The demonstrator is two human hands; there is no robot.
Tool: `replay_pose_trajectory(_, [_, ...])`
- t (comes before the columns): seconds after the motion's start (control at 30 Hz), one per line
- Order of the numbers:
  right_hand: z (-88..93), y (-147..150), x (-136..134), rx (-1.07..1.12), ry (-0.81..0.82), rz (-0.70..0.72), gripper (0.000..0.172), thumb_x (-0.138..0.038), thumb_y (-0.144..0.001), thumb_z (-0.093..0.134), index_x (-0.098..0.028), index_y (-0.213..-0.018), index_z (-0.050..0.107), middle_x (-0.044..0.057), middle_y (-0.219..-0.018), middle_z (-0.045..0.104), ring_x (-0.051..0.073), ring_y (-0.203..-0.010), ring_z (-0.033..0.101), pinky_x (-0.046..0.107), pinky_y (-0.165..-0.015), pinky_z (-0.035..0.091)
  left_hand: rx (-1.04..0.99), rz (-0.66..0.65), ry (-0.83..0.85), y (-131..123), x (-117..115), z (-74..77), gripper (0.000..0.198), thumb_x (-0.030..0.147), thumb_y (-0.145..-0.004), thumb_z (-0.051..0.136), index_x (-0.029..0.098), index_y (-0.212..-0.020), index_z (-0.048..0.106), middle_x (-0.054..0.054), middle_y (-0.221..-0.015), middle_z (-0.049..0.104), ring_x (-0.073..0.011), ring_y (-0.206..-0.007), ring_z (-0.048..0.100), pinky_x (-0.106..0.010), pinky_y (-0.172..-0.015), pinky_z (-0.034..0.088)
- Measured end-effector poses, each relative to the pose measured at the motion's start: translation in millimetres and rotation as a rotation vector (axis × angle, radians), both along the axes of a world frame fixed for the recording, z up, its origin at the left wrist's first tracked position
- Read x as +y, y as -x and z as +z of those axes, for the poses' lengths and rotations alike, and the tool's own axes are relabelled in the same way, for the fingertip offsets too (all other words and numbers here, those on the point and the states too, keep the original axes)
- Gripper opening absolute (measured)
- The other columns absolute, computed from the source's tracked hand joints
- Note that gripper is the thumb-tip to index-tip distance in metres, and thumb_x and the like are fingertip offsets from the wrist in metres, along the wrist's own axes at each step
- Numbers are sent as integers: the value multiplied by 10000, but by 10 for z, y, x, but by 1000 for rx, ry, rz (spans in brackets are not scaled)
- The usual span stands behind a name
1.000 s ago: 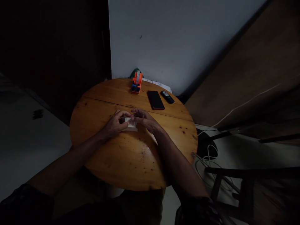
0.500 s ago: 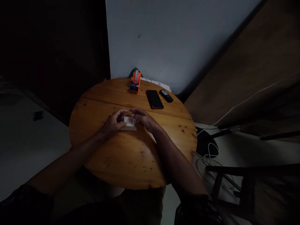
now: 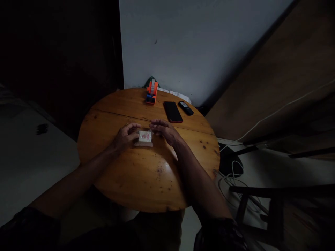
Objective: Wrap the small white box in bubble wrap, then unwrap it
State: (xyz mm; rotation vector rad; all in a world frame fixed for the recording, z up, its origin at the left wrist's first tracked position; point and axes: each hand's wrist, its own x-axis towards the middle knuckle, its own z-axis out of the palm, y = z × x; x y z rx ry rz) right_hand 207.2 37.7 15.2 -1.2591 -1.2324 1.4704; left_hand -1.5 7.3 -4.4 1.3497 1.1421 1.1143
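A small pale packet with a reddish print lies on the round wooden table, with what looks like a clear or whitish wrapping around its edges. At its left edge is my left hand, fingers curved and apart, the thumb close to or touching the wrapping. My right hand hovers by the packet's upper right corner, its fingers bent and spread; whether the fingertips touch the wrapping I cannot tell. Neither hand is closed around the packet.
On the wooden table, an orange tape dispenser stands at the back. A black smartphone and a dark keypad phone lie behind my right hand. White cables and a dark stool are on the right.
Both hands have drawn apart, the left one slightly leftward and the right one rightward, uncovering more of the packet. The packet stays in nearly the same place.
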Motion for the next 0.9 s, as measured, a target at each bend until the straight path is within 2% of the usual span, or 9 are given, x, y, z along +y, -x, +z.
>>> replay_pose_trajectory(0.2, [-11, 39, -52, -17, -44, 52, 342, -333, -662, 767, -225, -973, 678, 8, -968, 729, 130, -812, 629, 212, -620, 431, 113, -3, -83, -2, -2, -24, 413, 430, -703, 669, 175, -1027, 691, -56, -993, 628, -208, -912, 600, -338, -822, 511])
replay_pose_trajectory(0.33, [-18, 87, -88, -38, -86, 69, 377, -364, -659, 789, -224, -989, 672, -1, -966, 715, 130, -815, 620, 223, -654, 447, 204, 2, -139, -12, -5, -22, 377, 415, -715, 677, 189, -1016, 694, -60, -1056, 613, -212, -960, 605, -349, -875, 511])
replay_pose_trajectory(0.47, [-43, 166, -113, -8, -125, 115, 374, -307, -631, 781, -206, -959, 631, -16, -872, 676, 136, -792, 612, 256, -717, 477, 222, -10, -153, -27, -9, -11, 364, 381, -714, 678, 196, -1027, 692, -54, -1060, 611, -213, -972, 611, -357, -906, 508])
replay_pose_trajectory(0.63, [-76, 239, -134, 6, -116, 182, 337, -222, -665, 666, -211, -982, 550, -49, -732, 634, 128, -648, 584, 268, -645, 458, 228, -23, -157, -51, -17, 19, 369, 371, -713, 660, 200, -1038, 691, -48, -1052, 611, -208, -955, 610, -355, -900, 508])
replay_pose_trajectory(0.8, [-91, 235, -129, -5, -104, 161, 358, -189, -663, 665, -214, -998, 543, -35, -777, 647, 135, -691, 595, 273, -676, 462, 222, -46, -108, -36, -25, 31, 415, 372, -705, 660, 184, -1074, 684, -59, -1066, 619, -221, -965, 620, -355, -881, 514])
replay_pose_trajectory(0.9, [-107, 217, -113, 10, -112, 142, 374, -238, -672, 718, -217, -1011, 560, -15, -840, 651, 147, -749, 604, 283, -714, 473, 226, -41, -115, -16, -15, -3, 420, 374, -720, 659, 187, -1096, 682, -64, -1089, 623, -226, -990, 615, -360, -888, 509])
